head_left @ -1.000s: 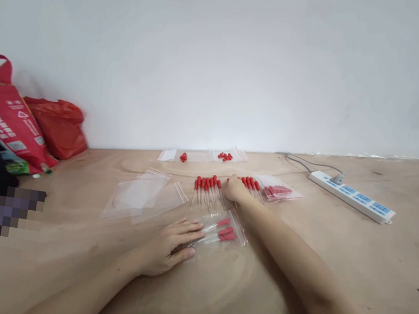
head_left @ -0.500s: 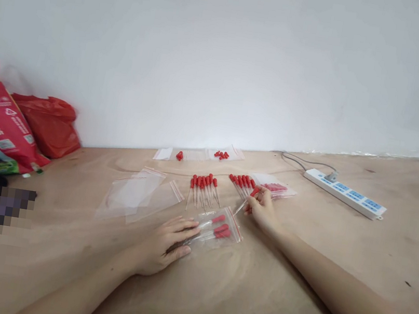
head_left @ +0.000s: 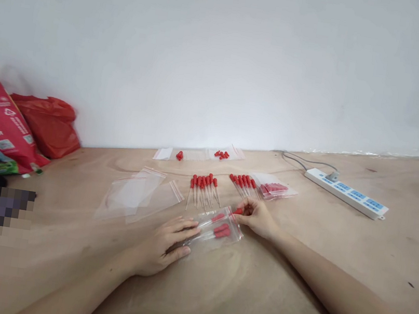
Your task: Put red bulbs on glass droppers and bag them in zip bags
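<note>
My left hand grips the closed end of a clear zip-lock bag, its fingers on top and thumb beside the edge. Inside the bag lie several droppers with red bulbs. At the bag's mouth, my right hand pinches a dropper by its red bulb; the glass tube points left into or over the opening, I cannot tell which. Beyond the bag lie two fanned groups of loose droppers, one in the middle and one farther right.
Flat zip-lock bags lie left of the droppers. A filled bag of red-bulbed droppers sits behind my right hand. Near the wall are loose red bulbs and glass tubes. A power strip is at right, red bags at left.
My right hand has moved left and toward me with the dropper, from beside the right group to the bag's mouth. My left hand and the bag stay in place.
</note>
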`<state>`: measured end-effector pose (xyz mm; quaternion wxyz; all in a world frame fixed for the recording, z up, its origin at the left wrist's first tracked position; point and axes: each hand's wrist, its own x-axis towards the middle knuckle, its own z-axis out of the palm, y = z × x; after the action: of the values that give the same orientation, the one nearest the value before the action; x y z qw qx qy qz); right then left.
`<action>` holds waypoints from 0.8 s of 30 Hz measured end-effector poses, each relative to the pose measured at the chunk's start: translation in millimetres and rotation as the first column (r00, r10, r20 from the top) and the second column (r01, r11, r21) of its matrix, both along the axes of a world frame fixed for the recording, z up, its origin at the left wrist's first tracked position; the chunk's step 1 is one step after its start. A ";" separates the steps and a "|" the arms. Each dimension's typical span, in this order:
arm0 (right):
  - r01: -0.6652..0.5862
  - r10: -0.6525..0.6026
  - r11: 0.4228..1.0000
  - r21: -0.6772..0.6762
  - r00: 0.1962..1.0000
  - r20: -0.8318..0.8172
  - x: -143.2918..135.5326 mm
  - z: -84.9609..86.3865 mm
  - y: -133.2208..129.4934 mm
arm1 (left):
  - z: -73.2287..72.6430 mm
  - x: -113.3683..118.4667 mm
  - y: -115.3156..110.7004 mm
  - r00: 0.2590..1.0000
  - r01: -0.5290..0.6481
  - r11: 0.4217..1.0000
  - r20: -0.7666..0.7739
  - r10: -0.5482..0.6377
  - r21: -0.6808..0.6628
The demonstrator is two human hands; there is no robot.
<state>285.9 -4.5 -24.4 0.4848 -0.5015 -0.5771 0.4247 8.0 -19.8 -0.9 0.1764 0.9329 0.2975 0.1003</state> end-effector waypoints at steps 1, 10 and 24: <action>-0.029 0.029 1.000 0.004 0.999 0.034 -0.1 0.8 -0.9 | 0.4 0.2 -0.3 1.000 -0.001 1.000 0.000 0.001 -0.001; -0.258 0.260 0.961 -0.097 0.965 0.014 -6.0 4.7 -3.5 | 10.4 4.8 -3.2 1.000 0.010 1.000 -0.028 -0.011 -0.014; -0.243 0.246 0.962 -0.123 0.969 0.012 -8.9 2.1 2.6 | 7.4 4.2 -2.3 0.999 0.001 1.000 -0.044 -0.001 -0.008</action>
<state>277.0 -1.9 -22.2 0.3898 -0.4606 -0.6145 0.5082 12.2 -22.1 6.5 0.1733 0.9344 0.3013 0.0784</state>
